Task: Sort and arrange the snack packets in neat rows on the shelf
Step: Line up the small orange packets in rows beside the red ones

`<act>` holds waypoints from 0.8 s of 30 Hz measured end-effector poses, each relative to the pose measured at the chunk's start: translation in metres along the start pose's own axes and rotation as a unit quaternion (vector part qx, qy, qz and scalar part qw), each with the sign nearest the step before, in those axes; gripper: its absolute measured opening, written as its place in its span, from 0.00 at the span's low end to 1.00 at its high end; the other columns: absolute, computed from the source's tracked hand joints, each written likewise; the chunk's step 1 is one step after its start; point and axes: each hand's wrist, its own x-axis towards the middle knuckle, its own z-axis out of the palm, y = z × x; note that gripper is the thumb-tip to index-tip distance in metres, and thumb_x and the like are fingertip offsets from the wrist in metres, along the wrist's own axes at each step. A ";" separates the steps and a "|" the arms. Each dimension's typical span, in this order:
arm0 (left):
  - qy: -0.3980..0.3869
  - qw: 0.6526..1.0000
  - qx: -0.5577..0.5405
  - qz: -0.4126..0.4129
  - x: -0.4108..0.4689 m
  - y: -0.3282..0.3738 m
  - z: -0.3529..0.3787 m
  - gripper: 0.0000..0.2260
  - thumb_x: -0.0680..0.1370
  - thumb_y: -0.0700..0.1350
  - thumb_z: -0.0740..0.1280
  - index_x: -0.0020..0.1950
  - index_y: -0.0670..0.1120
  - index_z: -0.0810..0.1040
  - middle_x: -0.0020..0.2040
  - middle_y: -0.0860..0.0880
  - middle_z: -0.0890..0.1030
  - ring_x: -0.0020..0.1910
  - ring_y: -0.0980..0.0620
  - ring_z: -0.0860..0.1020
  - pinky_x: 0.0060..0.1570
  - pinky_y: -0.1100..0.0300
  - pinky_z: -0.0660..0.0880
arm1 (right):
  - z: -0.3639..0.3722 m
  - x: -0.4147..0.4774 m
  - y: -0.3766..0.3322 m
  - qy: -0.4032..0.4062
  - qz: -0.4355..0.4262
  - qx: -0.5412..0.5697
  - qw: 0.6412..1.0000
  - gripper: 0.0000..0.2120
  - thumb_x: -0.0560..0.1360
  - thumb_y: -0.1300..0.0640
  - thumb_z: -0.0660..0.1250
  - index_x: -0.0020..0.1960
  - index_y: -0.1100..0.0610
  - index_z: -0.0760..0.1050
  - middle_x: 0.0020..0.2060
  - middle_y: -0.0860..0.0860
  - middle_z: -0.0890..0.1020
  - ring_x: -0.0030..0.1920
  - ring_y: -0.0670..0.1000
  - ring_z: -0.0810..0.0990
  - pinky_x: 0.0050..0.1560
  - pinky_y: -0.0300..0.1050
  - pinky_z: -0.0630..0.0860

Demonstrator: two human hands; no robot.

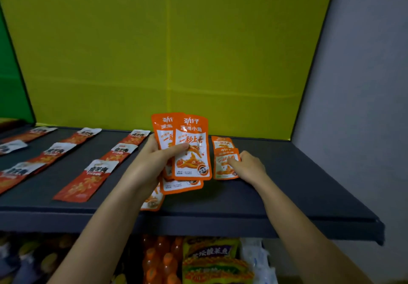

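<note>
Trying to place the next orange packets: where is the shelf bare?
Bare shelf runs from the right hand to the grey wall, also behind it to the yellow panel. Crowded: red packets in rows on the left, orange packets in the left hand at centre.

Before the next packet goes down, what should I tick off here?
1. Left hand grips the fanned orange packets: ok.
2. Right hand touches the front laid packet: ok.
3. Front laid packet clear of the rear laid packet: not ok, they meet or overlap.
4. Bare shelf nearer its front edge for another: ok.
5. Lowest orange packets held or lying loose: cannot tell.
</note>
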 end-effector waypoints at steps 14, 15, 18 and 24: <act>-0.003 0.999 0.019 -0.038 0.001 -0.013 0.023 0.19 0.73 0.39 0.69 0.63 0.42 0.70 0.49 0.43 0.83 0.35 0.51 0.84 0.33 0.59 0.81 | -0.017 -0.039 -0.016 0.081 -0.152 0.098 0.980 0.22 0.78 0.40 0.51 0.48 0.56 0.75 0.50 0.54 0.80 0.52 0.54 0.78 0.55 0.51 0.72; -0.007 0.999 0.018 -0.038 0.001 -0.014 0.026 0.17 0.73 0.39 0.69 0.61 0.42 0.71 0.47 0.44 0.83 0.34 0.52 0.84 0.32 0.59 0.81 | -0.017 -0.047 -0.021 0.038 -0.164 0.157 0.973 0.22 0.78 0.40 0.52 0.45 0.56 0.75 0.46 0.54 0.81 0.49 0.54 0.79 0.53 0.51 0.73; -0.011 0.999 -0.007 -0.042 -0.001 -0.014 0.033 0.13 0.73 0.38 0.68 0.57 0.43 0.73 0.41 0.45 0.83 0.30 0.53 0.83 0.27 0.61 0.79 | -0.018 -0.060 -0.025 0.025 -0.198 0.200 0.959 0.20 0.76 0.42 0.60 0.37 0.58 0.72 0.37 0.55 0.82 0.41 0.54 0.81 0.45 0.52 0.76; 0.001 0.998 -0.041 -0.040 0.005 -0.011 0.031 0.05 0.79 0.44 0.61 0.51 0.44 0.75 0.37 0.46 0.83 0.28 0.52 0.82 0.29 0.56 0.80 | -0.026 -0.059 -0.021 0.039 -0.189 0.253 0.948 0.18 0.75 0.46 0.63 0.32 0.55 0.69 0.41 0.64 0.82 0.41 0.57 0.81 0.44 0.55 0.76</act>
